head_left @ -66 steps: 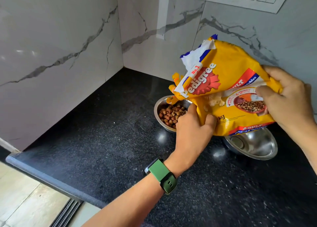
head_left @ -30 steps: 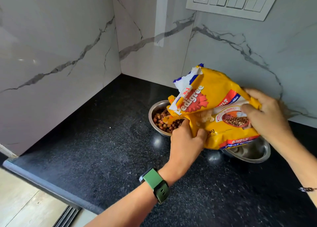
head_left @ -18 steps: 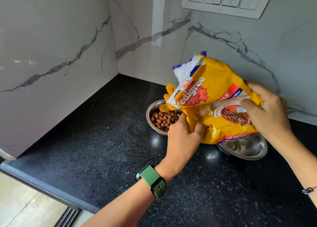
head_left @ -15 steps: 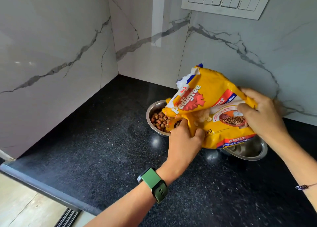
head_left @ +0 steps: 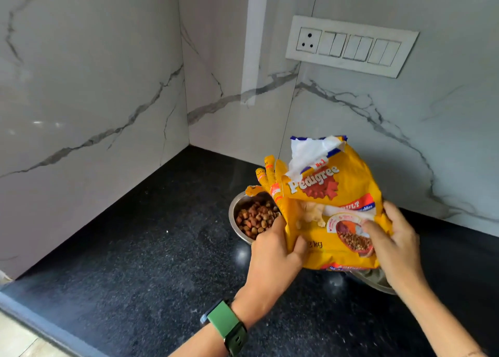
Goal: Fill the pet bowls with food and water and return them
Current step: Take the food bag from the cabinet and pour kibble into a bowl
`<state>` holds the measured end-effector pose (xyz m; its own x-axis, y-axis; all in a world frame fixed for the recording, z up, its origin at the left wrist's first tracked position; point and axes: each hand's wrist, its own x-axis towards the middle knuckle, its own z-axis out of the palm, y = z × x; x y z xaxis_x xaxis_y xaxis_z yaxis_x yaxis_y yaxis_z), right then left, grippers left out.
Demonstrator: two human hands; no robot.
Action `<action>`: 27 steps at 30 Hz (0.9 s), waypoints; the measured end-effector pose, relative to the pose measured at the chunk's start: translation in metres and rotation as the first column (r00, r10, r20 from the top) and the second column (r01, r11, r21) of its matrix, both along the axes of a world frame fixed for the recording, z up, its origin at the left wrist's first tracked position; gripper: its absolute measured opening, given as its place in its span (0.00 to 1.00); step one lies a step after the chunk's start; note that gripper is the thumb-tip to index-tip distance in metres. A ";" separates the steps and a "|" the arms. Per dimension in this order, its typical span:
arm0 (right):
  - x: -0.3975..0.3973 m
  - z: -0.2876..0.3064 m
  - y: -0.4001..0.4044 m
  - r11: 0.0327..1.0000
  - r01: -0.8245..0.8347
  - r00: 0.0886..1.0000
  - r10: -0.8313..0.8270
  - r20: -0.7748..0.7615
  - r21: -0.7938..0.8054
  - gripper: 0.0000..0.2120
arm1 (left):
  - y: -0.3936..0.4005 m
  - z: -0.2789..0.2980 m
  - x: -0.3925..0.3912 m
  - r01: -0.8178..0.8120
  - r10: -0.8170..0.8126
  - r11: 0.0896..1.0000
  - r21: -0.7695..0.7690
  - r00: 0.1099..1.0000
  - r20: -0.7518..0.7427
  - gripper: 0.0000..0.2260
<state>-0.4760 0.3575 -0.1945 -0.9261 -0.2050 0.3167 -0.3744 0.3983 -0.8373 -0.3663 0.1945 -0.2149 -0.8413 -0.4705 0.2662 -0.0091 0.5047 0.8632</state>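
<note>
A yellow Pedigree food bag [head_left: 332,208] stands nearly upright above the counter, its torn mouth pointing up. My left hand [head_left: 272,256] grips its lower left edge and my right hand [head_left: 394,246] grips its right side. Left of the bag sits a steel bowl [head_left: 236,208] filled with brown kibble [head_left: 256,217]. A second steel bowl [head_left: 378,282] shows only as a sliver of rim under the bag and my right hand; its inside is hidden.
Both bowls rest on a black speckled counter [head_left: 151,262] in a corner of white marble walls. A white switch panel with a socket [head_left: 351,46] is on the back wall. The counter's front edge [head_left: 40,327] runs along the lower left.
The bag was tipped with its mouth over the kibble bowl; now it is raised upright with the mouth up. Both hands keep their hold. The view has tilted up.
</note>
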 end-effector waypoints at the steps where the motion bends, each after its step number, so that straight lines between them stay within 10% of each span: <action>1: -0.001 -0.004 -0.001 1.000 -0.003 1.000 0.003 0.023 -0.015 0.18 | -0.002 0.000 0.000 -0.001 0.001 1.000 0.000 1.000 0.003 0.16; 27: -0.022 -0.004 -0.062 0.857 -0.114 0.968 0.209 0.138 -0.502 0.17 | -0.071 0.023 -0.019 0.024 -0.053 0.973 -0.230 0.991 -0.123 0.09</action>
<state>-0.4975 0.2950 -0.1981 -0.9440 -0.2209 0.2452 -0.2205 -0.1305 -0.9666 -0.3853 0.1238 -0.1922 -0.8095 -0.3530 0.4691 0.1171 0.6859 0.7182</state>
